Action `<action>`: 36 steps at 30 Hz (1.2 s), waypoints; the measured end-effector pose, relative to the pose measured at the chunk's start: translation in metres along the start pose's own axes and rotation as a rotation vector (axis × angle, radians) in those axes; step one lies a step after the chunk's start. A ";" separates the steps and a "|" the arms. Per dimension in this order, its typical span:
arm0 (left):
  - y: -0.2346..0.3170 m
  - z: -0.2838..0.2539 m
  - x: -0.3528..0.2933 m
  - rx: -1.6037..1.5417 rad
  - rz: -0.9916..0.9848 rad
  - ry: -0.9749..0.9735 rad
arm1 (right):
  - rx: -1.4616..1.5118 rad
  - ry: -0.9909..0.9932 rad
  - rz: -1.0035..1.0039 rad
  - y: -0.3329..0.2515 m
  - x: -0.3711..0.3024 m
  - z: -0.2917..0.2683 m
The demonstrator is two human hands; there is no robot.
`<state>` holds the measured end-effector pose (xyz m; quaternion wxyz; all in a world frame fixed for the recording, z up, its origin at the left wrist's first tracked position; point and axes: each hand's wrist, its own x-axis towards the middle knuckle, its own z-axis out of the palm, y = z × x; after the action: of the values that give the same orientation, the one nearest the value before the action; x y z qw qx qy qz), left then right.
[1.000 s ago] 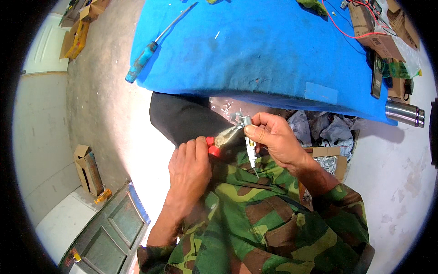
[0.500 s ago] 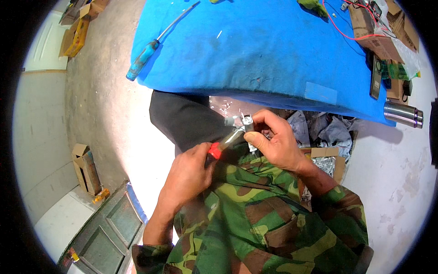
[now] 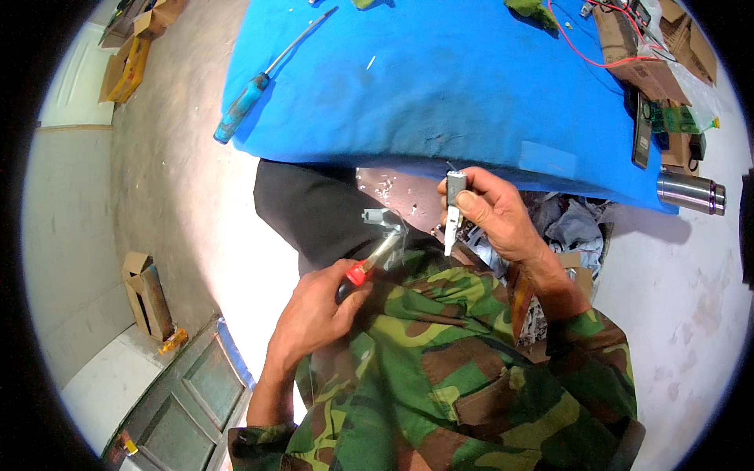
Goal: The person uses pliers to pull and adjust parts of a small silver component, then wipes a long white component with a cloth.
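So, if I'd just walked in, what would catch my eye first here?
Probably the bright blue cloth across the top, with a blue-handled screwdriver lying on its left side. Next might come the camouflage clothing at the bottom and, in the middle, two bare hands: the left hand grips a red-and-black-handled tool, the right hand a slim grey-and-white part.

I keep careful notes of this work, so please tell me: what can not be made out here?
In the head view:
Red-handled tool: handle end hidden by the left hand.
Grey piece at its tip: blurred, shape unclear.
Grey-and-white part: partly covered by the right hand.
Green item: cut off by the upper edge.
Pale scattered bits: too small to identify.
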<state>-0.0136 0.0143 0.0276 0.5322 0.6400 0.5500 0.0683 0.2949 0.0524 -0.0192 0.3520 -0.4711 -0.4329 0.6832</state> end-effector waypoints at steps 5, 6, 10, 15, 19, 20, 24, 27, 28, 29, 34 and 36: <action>0.002 0.005 0.006 -0.081 0.055 0.038 | 0.371 -0.071 0.078 0.005 -0.004 0.023; 0.002 0.007 0.007 -0.093 0.060 0.041 | 0.389 -0.075 0.092 0.007 -0.006 0.024; -0.001 0.012 0.007 -0.136 0.049 0.044 | 0.411 -0.069 0.136 0.012 -0.008 0.027; -0.008 0.017 0.009 -0.143 0.051 0.044 | 0.399 -0.063 0.175 0.008 -0.008 0.032; -0.013 0.021 0.009 -0.177 0.049 0.031 | 0.357 -0.061 0.165 0.004 -0.008 0.039; -0.014 0.022 0.009 -0.188 0.057 0.037 | 0.348 -0.060 0.152 0.005 -0.008 0.041; -0.014 0.022 0.008 -0.204 0.057 0.020 | 0.292 -0.050 0.113 0.005 -0.006 0.051; -0.015 0.022 0.005 -0.218 0.052 0.003 | 0.210 -0.069 0.146 0.001 -0.005 0.053; -0.014 0.022 0.004 -0.225 0.056 0.008 | 0.189 -0.052 0.139 0.002 -0.005 0.055; -0.013 0.022 0.002 -0.232 0.060 0.012 | 0.168 -0.035 0.132 0.003 -0.005 0.057; -0.010 0.019 -0.001 -0.207 0.021 -0.014 | 0.426 0.103 0.175 -0.005 -0.011 0.041; -0.011 0.018 -0.001 -0.266 0.010 -0.046 | 0.430 0.258 0.122 -0.001 -0.019 0.036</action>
<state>-0.0088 0.0010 0.0120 0.6245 0.5678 0.5206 0.1288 0.2667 0.0271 -0.0051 0.4545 -0.4940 -0.2001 0.7137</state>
